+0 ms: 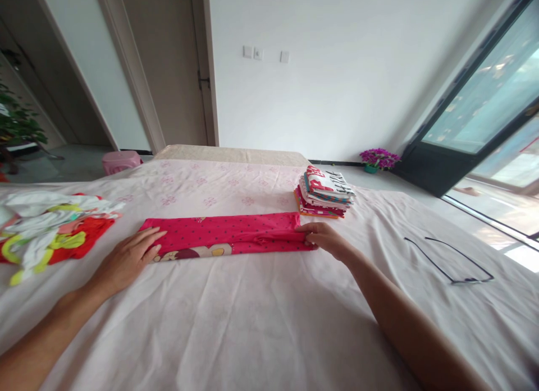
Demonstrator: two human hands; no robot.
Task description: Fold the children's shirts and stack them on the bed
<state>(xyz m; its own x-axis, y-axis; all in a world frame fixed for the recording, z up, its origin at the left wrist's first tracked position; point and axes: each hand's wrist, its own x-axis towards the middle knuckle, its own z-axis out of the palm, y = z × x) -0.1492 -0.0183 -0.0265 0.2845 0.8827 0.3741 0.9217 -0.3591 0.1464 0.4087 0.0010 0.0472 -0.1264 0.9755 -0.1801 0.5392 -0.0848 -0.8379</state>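
A pink dotted garment [223, 235] lies folded into a long strip across the bed, with a cartoon print showing along its near edge. My left hand [128, 256] rests flat on its left end, fingers stretched out. My right hand [323, 238] presses on the right end, fingers curled over the edge of the cloth as if pinching it.
A neat stack of folded clothes [325, 192] sits just beyond my right hand. A loose heap of unfolded clothes [50, 225] lies at the left. A thin black wire hanger [452, 259] lies on the sheet [236, 323] at the right. A glass door stands far right.
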